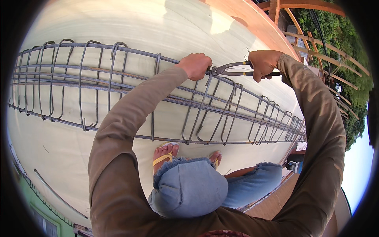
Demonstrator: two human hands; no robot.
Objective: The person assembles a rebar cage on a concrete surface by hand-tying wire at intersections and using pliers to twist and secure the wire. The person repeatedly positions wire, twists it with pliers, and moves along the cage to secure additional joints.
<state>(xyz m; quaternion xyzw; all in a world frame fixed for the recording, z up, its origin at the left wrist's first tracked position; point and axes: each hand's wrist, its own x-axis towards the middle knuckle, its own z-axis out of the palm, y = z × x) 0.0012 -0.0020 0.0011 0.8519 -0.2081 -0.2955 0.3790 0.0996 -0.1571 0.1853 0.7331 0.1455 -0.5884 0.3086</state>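
Observation:
A long cage of steel rebar [189, 103], with several lengthwise bars and bent stirrups, runs across in front of me from left to right. My left hand [195, 66] is closed around its far top bar, or a stirrup there; the palm side is hidden. Just right of that fist, the jaws of a pair of end-cutting pincers [233, 69] meet the same bar. My right hand [266, 64] grips the dark handles, which have yellow marks. Thin wire ends stick up beside the right fingers. Whether the jaws hold wire cannot be made out.
Pale sheeting [118, 146] lies under the cage, around my sandalled feet. A loose thin rod [59, 193] rests at lower left. Wooden poles [323, 55] and trees stand at upper right. Another shoe [294, 162] shows near my right elbow.

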